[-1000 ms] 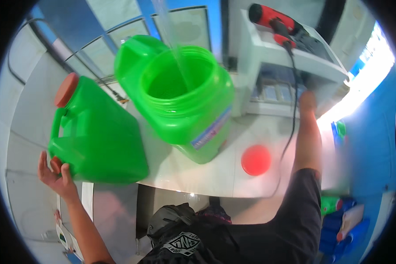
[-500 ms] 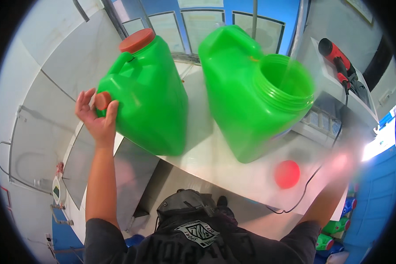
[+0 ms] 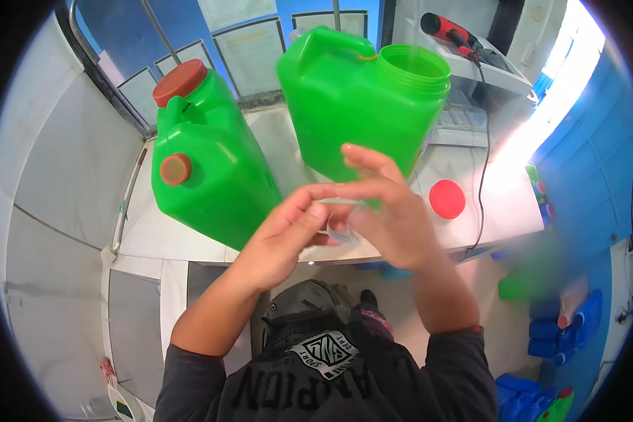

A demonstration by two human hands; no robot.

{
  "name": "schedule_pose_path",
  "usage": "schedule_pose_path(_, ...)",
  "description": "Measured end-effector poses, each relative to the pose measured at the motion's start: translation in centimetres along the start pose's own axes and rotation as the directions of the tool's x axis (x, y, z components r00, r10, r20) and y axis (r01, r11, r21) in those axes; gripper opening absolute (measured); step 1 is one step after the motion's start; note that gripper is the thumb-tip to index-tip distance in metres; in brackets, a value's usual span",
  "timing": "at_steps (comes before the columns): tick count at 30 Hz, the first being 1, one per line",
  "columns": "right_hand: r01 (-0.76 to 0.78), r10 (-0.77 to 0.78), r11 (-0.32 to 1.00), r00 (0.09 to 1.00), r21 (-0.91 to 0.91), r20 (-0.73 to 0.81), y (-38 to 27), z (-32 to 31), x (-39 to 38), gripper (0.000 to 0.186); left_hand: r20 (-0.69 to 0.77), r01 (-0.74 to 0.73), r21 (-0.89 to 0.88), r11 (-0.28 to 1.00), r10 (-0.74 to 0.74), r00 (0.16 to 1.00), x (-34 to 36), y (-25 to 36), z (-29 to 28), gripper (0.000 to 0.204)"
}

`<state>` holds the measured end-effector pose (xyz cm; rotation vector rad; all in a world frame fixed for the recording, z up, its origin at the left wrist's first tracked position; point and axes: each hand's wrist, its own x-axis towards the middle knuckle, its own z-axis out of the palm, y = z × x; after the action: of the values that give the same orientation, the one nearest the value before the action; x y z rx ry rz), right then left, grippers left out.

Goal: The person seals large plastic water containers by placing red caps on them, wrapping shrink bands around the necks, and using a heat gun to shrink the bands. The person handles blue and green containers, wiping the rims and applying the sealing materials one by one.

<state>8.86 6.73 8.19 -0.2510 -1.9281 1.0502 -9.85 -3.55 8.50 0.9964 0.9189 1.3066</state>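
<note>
Clear strip (image 3: 340, 232): this thin, see-through, curvy bit is sitting between your hands, over the near edge of the table (image 3: 499, 190). Can't tell if it's a full ring, it's kinda lost among your fingers.
Left hand (image 3: 278, 243): you're pinching the strip's left side, thumb against finger. Nice light hold tbh.
Right hand (image 3: 401, 218): you're bringing it right up against the strip's other side, a couple of fingers spreading away. The thumb is hiding, so I can't tell if you're actually gripping.
Handling tip: film that flimsy is probably creasing if you're squeezing hard, so I'd be using fingertips only, pulling both sides evenly and letting the left pinch do the anchoring.
Open jug (image 3: 362, 105): it's standing uncapped just past your right hand, so I'd be watching those spread fingers for bumps.
Capped jug (image 3: 211, 162): it's standing to the left, wearing its big orange-red lid (image 3: 181, 81) and small cap (image 3: 176, 169).
Red disc (image 3: 447, 199): it's lying flat, right of your right hand.
Heat gun (image 3: 446, 28): it's resting far right, cord (image 3: 487, 133) trailing nearer; I'd be minding that with your right elbow.
</note>
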Motion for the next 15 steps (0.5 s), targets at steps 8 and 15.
schedule_pose_path(8, -0.231, 0.235, 0.968, 0.972, 0.095, -0.03, 0.2, 2.0, -2.4, 0.036, -0.006, -0.049, -0.027, 0.998, 0.048, 0.999, 1.8, -1.0, -0.7, 0.041)
schedule_pose_path(15, -0.341, 0.391, 0.906, 0.901, 0.252, -0.189, 1.4, 0.4, -2.6, 0.015, -0.229, -0.359, 0.092, 0.929, 0.37, 0.9, 4.3, -2.9, 3.7, 0.04)
